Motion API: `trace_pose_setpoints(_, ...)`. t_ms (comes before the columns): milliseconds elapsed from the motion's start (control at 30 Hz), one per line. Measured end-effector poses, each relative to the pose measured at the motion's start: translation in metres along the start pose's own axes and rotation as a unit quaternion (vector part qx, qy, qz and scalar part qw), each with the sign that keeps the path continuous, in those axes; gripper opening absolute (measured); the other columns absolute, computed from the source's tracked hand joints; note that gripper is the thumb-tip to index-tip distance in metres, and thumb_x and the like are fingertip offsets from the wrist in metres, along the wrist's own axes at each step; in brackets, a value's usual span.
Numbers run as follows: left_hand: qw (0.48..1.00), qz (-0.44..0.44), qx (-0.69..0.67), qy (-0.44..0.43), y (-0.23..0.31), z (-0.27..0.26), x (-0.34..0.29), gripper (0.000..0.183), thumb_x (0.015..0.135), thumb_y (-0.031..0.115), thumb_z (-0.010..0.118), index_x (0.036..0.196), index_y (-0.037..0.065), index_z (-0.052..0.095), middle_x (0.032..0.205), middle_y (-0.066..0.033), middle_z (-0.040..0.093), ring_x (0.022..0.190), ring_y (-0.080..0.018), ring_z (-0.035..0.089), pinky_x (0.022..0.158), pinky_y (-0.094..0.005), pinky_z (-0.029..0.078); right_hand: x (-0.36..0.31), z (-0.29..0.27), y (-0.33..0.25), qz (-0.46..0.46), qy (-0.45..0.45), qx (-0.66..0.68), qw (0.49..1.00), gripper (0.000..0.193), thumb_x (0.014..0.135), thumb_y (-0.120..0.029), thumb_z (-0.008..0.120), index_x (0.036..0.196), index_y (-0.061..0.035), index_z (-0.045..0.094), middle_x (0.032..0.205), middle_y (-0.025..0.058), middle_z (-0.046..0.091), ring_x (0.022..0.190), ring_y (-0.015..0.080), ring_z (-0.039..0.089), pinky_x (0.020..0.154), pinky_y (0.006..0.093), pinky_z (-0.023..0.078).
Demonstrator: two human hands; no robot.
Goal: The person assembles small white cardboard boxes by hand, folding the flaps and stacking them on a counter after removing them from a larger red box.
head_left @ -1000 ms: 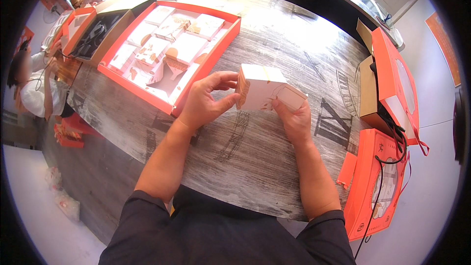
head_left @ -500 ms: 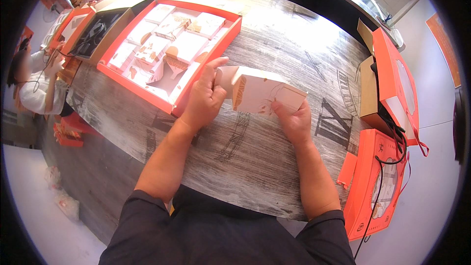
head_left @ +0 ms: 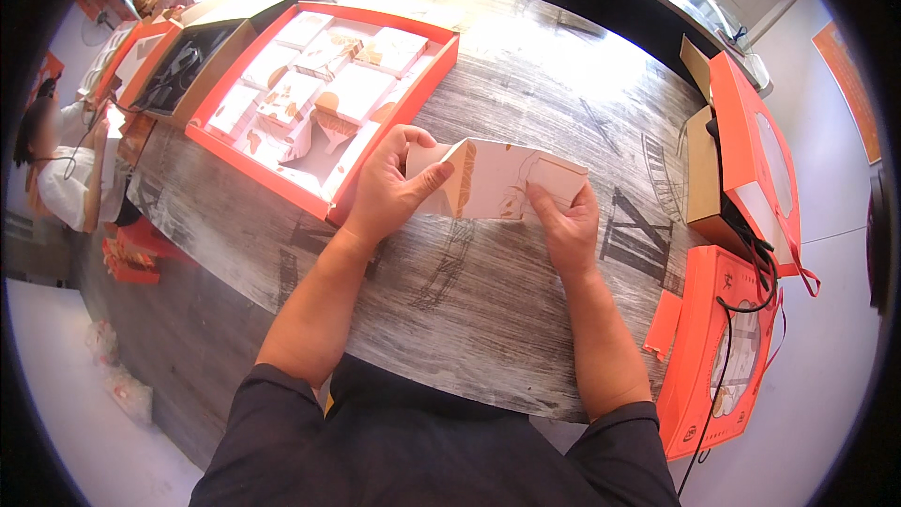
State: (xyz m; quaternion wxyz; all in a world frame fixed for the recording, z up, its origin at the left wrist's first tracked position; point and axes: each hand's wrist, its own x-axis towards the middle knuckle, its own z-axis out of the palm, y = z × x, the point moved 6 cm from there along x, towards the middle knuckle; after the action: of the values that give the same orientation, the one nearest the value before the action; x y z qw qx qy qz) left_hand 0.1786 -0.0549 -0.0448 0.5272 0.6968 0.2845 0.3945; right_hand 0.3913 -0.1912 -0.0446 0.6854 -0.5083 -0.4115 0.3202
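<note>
Between my hands, above the table, is a small white folding carton [head_left: 497,186] with orange-brown print, partly folded, its panels at an angle. My left hand [head_left: 387,190] is closed on its left end, thumb pressed across the front near the printed edge. At the right end my right hand [head_left: 570,227] grips it, thumb on the front face and fingers behind. To the far left of my hands lies an open red box tray [head_left: 347,199] holding several small white printed boxes [head_left: 392,49]. One compartment at its near side holds a loose piece of printed card [head_left: 328,131].
The dark wood-grain table [head_left: 526,338] carries large printed numerals. Red gift boxes [head_left: 699,366] with a black cable [head_left: 728,338] stand at the right, beside an open brown carton [head_left: 704,169]. A person [head_left: 70,164] works at the far left near another open carton [head_left: 197,66].
My left thumb has moved right and now presses over the carton's front. The carton's left flap has shifted, and my right thumb has slid slightly up.
</note>
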Motion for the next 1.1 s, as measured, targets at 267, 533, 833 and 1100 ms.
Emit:
trace_pose_setpoints(267,0.994,-0.002,-0.104,-0.017,0.017,0.009,-0.004,0.025,0.101,0.026,0.066,0.117,0.006,0.062,0.089,0.0022,0.064,0.080,-0.0037,0.056,0.070,-0.0215,0.047,0.001,-0.001,-0.009,-0.040,0.058,-0.080,0.994,0.039,0.092,-0.010,0.076,0.123,-0.0013,0.055,0.108,0.0076,0.067,0.098,0.0146,0.064,0.088,0.0294,0.054)
trace_pose_setpoints(533,0.993,0.082,-0.024,-0.080,0.033,0.031,-0.016,0.051,0.085,0.019,0.083,0.127,0.007,0.057,0.092,-0.0039,0.069,0.088,-0.0122,0.065,0.078,-0.0293,0.053,-0.001,-0.008,-0.016,-0.047,0.106,-0.179,0.977,0.052,0.088,-0.007,0.078,0.131,-0.0022,0.049,0.111,0.0086,0.062,0.099,0.0159,0.062,0.087,0.0298,0.054)
trace_pose_setpoints(833,0.998,-0.006,0.002,-0.057,0.023,0.030,-0.013,0.057,0.084,0.001,0.078,0.133,0.007,0.049,0.106,-0.0097,0.070,0.097,-0.0114,0.067,0.079,-0.0274,0.056,-0.001,-0.003,-0.013,-0.057,0.096,-0.153,0.982,0.080,0.081,-0.004,0.081,0.148,-0.0045,0.037,0.122,0.0160,0.059,0.119,0.0222,0.057,0.100,0.0361,0.050)
trace_pose_setpoints(1100,0.991,0.070,0.033,-0.106,0.039,0.020,-0.012,0.050,0.087,-0.003,0.074,0.131,0.008,0.053,0.104,-0.0073,0.069,0.094,-0.0098,0.065,0.079,-0.0271,0.056,0.000,0.016,-0.052,-0.251,0.032,-0.507,0.824,0.080,0.074,-0.020,0.085,0.144,-0.0057,0.050,0.119,0.0128,0.063,0.119,0.0326,0.058,0.116,0.0541,0.031)
